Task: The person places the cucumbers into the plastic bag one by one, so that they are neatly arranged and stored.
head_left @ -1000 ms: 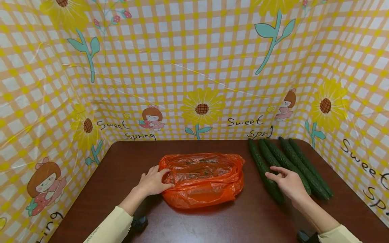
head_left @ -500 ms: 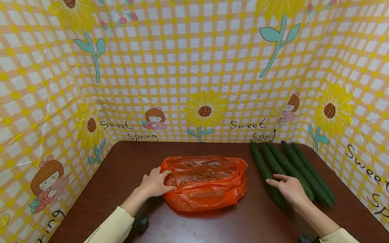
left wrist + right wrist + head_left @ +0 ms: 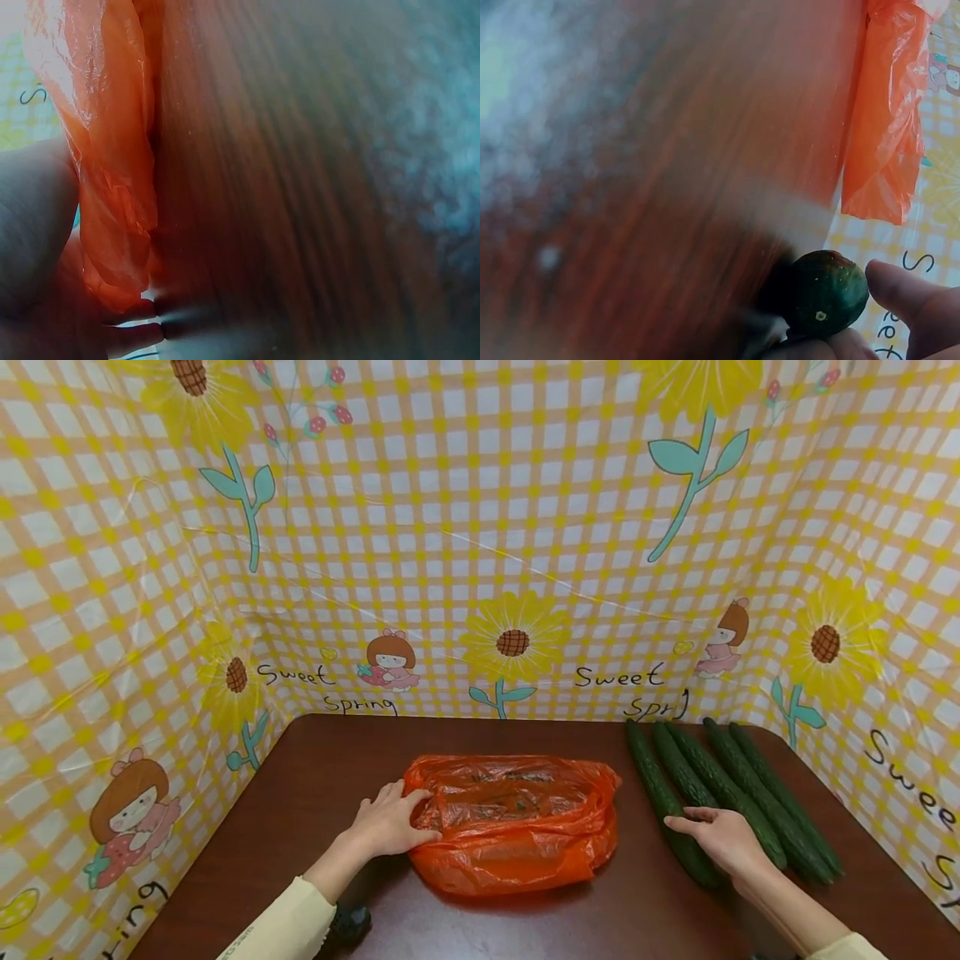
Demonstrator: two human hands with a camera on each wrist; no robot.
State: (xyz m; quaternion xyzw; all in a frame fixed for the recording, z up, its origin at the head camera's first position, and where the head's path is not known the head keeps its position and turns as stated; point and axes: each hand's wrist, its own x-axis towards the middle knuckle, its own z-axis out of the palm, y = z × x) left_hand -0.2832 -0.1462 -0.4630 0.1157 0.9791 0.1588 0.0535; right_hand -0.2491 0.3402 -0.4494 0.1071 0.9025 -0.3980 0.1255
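A crinkled, see-through orange plastic bag (image 3: 517,860) stands in the middle of the brown table in the head view. My left hand (image 3: 390,820) grips its left end, thumb at the front and fingers behind. In the left wrist view the bag's orange side (image 3: 120,165) lies between thumb and fingers. Several long green cucumbers (image 3: 750,785) lie side by side at the right. My right hand (image 3: 720,839) holds the leftmost cucumber (image 3: 651,777) near its front end, thumb on its left. The right wrist view shows that cucumber's round end (image 3: 829,292) between thumb and fingers.
Checked yellow and white cloth (image 3: 450,527) with printed sunflowers walls in the back and both sides of the table (image 3: 330,739). Below my left wrist sits a dark object (image 3: 352,927), partly hidden by the sleeve.
My right hand has lowered a little and closed its thumb and fingers about the leftmost cucumber. The left hand stays at the bag. The whole head view has shifted slightly down and right.
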